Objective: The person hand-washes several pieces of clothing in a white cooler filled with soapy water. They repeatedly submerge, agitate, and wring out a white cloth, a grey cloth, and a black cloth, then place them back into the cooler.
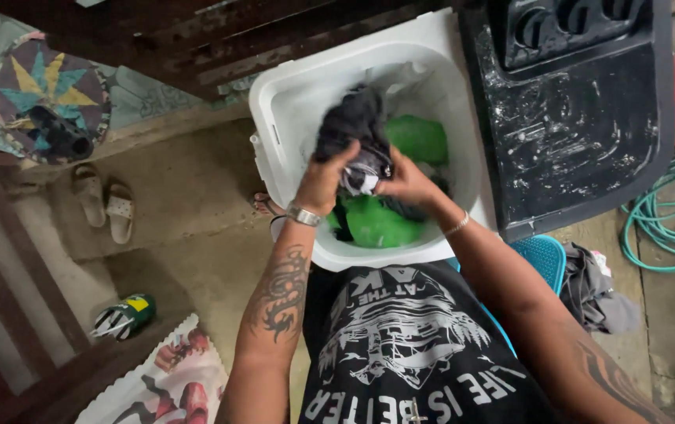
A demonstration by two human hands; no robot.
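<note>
My left hand [324, 179] and my right hand [408, 180] both grip a dark grey garment [355, 122] and hold it bunched over the open tub of a white washing machine [290, 94]. Green cloth [420, 137] lies inside the tub beneath the garment, with more green cloth [376, 224] near my wrists. A metal watch sits on my left wrist and a thin bracelet on my right. The lower part of the dark garment is hidden between my hands.
The machine's black lid and control panel [573, 118] lies to the right. A teal hose [667, 212] coils on the floor at far right beside a pile of dark clothes [596, 286] and a blue basket [541, 255]. Sandals [106, 200] and a green shoe [121, 316] lie left.
</note>
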